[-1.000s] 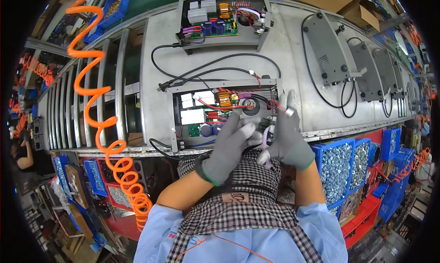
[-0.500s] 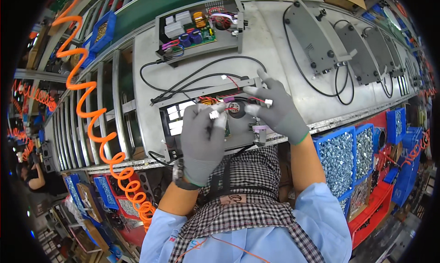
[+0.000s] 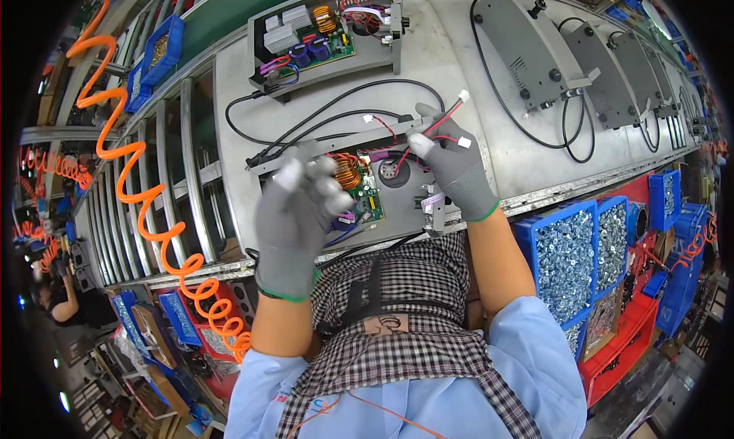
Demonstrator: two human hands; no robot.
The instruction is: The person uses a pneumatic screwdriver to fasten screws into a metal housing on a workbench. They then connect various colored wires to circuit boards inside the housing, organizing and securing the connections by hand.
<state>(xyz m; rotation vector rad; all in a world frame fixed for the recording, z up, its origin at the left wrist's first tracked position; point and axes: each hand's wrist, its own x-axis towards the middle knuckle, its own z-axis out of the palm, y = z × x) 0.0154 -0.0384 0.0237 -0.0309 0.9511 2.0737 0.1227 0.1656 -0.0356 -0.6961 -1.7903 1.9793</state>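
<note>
My right hand [image 3: 457,164], in a grey glove, pinches thin red wires [image 3: 441,123] with white plug ends. They stand up over an open grey metal case [image 3: 409,202] on the bench. My left hand [image 3: 294,217], gloved too and blurred by motion, hovers over the case's left part with fingers loosely apart and nothing visible in them. Between the hands show a green circuit board [image 3: 372,199], a copper-wound coil [image 3: 348,173] and a round black part [image 3: 393,170]. Another wire with a white plug [image 3: 368,119] sticks up by the case's far wall. My left hand hides the case's left end.
A second open case [image 3: 329,45] with a circuit board lies farther back. Black cables [image 3: 344,95] loop between the two. Closed grey cases [image 3: 531,45] stand at the right. Blue bins of metal fasteners [image 3: 566,263] sit at the near right. An orange coiled hose [image 3: 141,175] hangs at the left.
My left hand has drawn back leftward from the wires, uncovering the coil and board. The wires at my right hand now point up and right. The view has shifted slightly.
</note>
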